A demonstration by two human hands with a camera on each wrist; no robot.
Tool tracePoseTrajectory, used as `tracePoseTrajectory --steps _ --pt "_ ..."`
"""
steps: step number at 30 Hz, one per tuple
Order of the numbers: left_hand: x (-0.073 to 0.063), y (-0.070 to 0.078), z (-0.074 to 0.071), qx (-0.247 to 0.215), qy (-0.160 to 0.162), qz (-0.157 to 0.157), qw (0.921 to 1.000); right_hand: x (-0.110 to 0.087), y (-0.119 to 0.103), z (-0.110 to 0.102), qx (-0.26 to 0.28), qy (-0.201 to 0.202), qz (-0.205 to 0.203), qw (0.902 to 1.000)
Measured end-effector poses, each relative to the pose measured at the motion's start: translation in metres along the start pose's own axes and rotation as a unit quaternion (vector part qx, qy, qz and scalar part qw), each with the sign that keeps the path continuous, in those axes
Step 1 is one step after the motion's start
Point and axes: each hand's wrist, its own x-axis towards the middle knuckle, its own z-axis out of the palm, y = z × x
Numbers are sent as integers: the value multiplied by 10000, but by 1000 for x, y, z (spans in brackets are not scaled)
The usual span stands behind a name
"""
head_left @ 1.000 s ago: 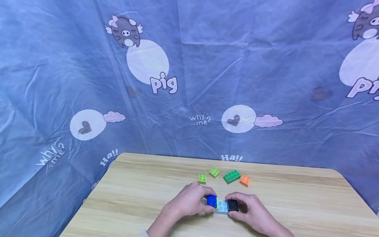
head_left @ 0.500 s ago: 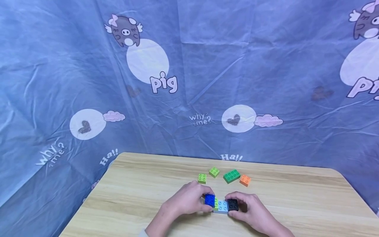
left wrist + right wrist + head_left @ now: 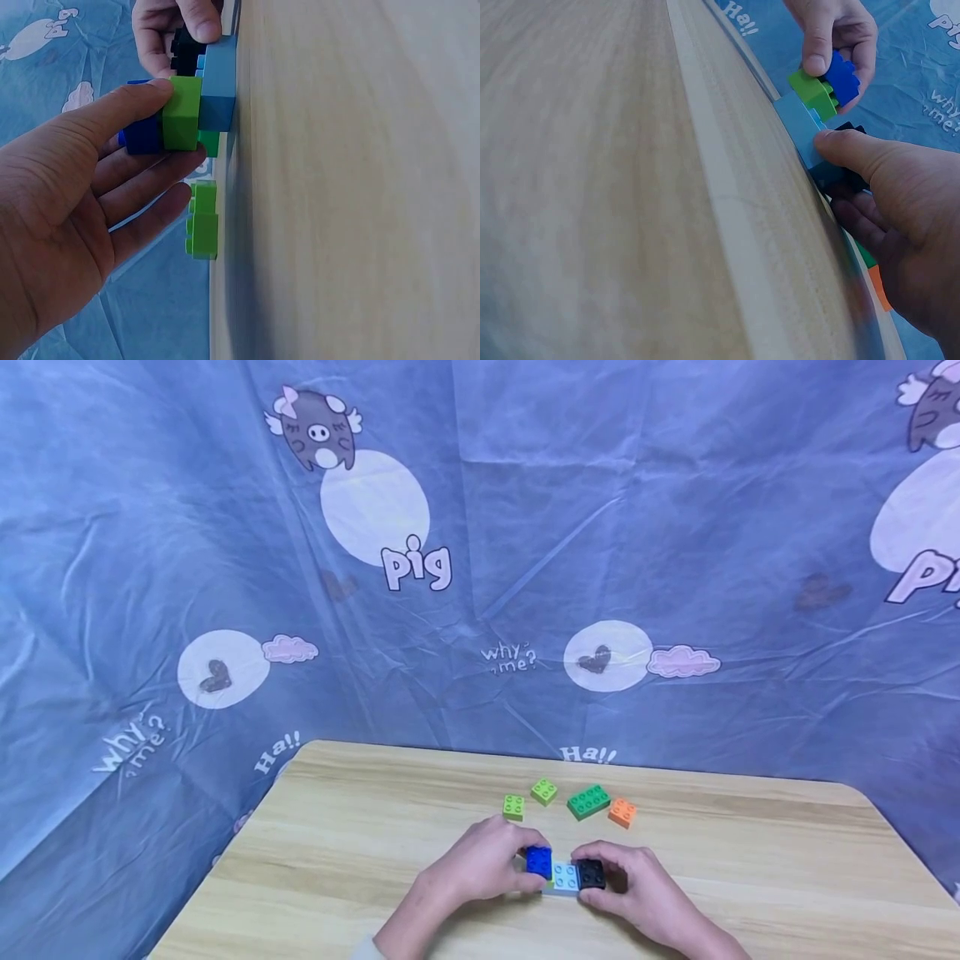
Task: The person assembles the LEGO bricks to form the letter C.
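Observation:
My left hand (image 3: 486, 862) pinches a blue brick (image 3: 538, 862) stacked on a lime green brick (image 3: 181, 112), thumb on one side and fingers on the other. This pair sits at the left end of a long light blue brick (image 3: 565, 876), slightly tilted in the right wrist view; whether the studs are fully pressed in I cannot tell. My right hand (image 3: 637, 887) grips the other end of the light blue brick, where a black brick (image 3: 591, 873) sits on top. Its thumb rests against the light blue brick's side in both wrist views.
Beyond the hands on the wooden table (image 3: 337, 843) lie two loose lime green bricks, one nearer (image 3: 513, 807) and one farther (image 3: 543, 791). A longer green brick (image 3: 588, 802) and an orange brick (image 3: 622, 812) lie to their right. A printed blue cloth (image 3: 420, 693) hangs behind.
The blue brick first shifted left, uncovering more of the lime green one, then came back right with my left hand. My right hand stays in place. The head view has tipped slightly.

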Motion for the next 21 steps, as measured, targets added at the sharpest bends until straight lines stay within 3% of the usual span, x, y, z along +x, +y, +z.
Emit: tracePoseTrajectory --steps 9,21 --pt "1 -1 -1 58 -51 -43 10000 1 0 0 -60 118 -175 9998" --pt "0 4 1 93 86 -137 9998 0 1 2 -25 130 -92 9999"
